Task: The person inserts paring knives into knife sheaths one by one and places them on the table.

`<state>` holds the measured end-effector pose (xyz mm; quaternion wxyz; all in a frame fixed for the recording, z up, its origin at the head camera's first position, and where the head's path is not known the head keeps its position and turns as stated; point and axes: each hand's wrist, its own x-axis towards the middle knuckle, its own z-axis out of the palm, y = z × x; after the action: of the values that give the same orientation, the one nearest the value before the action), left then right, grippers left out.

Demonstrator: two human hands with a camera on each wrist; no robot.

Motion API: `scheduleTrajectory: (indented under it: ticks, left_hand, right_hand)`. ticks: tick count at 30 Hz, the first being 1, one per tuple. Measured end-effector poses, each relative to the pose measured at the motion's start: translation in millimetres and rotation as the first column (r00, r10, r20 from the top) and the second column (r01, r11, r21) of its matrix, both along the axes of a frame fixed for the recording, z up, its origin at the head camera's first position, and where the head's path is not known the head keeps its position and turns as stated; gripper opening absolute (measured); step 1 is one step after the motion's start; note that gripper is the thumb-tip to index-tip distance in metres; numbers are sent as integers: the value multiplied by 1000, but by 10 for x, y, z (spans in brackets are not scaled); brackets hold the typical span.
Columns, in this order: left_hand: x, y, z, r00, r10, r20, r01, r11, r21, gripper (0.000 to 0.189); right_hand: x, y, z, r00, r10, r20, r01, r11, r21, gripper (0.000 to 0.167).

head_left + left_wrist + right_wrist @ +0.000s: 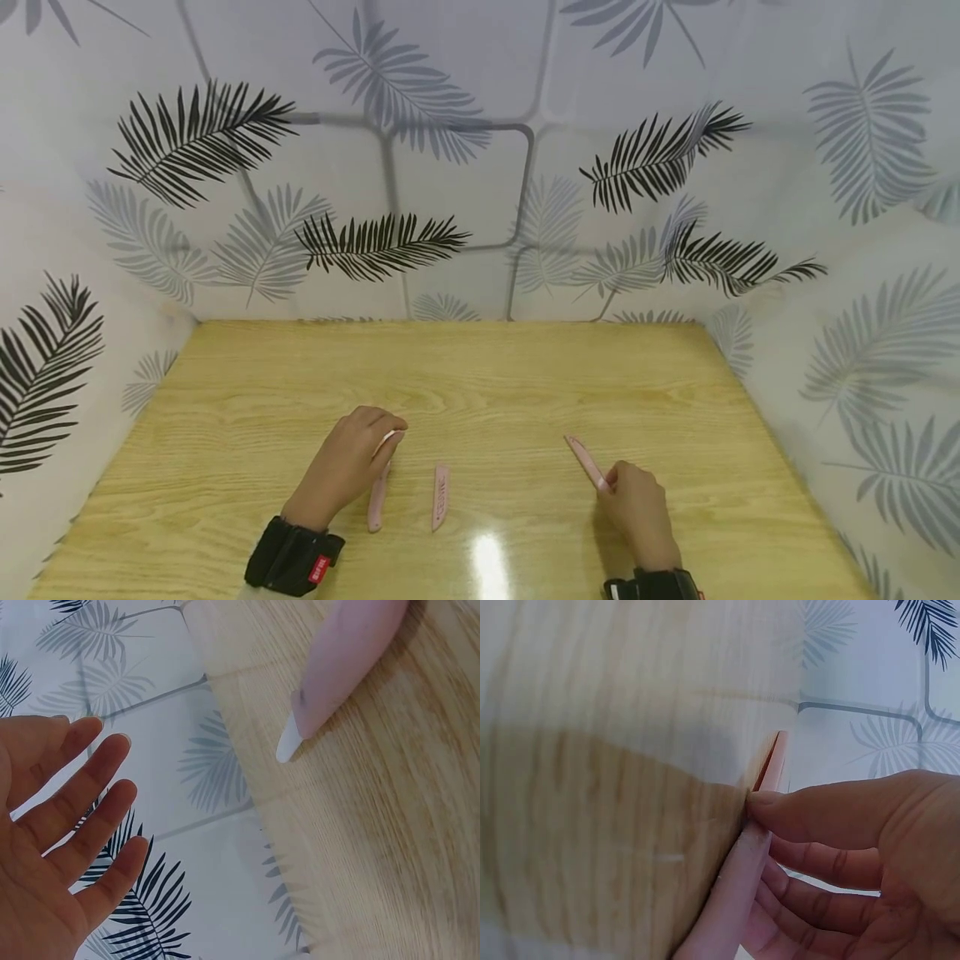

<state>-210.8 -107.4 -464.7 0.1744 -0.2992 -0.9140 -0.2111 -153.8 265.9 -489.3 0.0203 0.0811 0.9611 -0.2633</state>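
My left hand hovers over the upper end of a slim pink tool on the table. In the left wrist view that pink tool ends in a white tip, and my fingers are spread apart from it. Between my hands lies a flat pink strip with dark lettering and slanted ends. Further right, my right hand pinches a slim pink handle between thumb and fingers. The right wrist view shows this handle close over the tabletop, with a narrow slot near its far end.
The wood-grain table reflects a bright light near its front. A white cloth printed with grey and black leaves hangs behind it and along both sides. Each wrist wears a black strap.
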Motion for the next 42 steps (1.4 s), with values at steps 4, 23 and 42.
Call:
scheduleTrajectory:
  ticks: [4,23,42]
  left_hand:
    - [-9,-4,11,1000,-1,-12,1,1000,-11,11]
    - [-39,-108,35,1000,16,-9,-15,999,34,12]
    - [-30,-218,49,1000,31,-6,-31,998,48,12]
  right_hand:
    - [13,-13,-1,1000,-5,13,5,1000,-23,13]
    - [17,-24,26,999,-17,38,18,1000,-20,12]
    - [-146,-290,260,973,121,-195,-109,991,72,21]
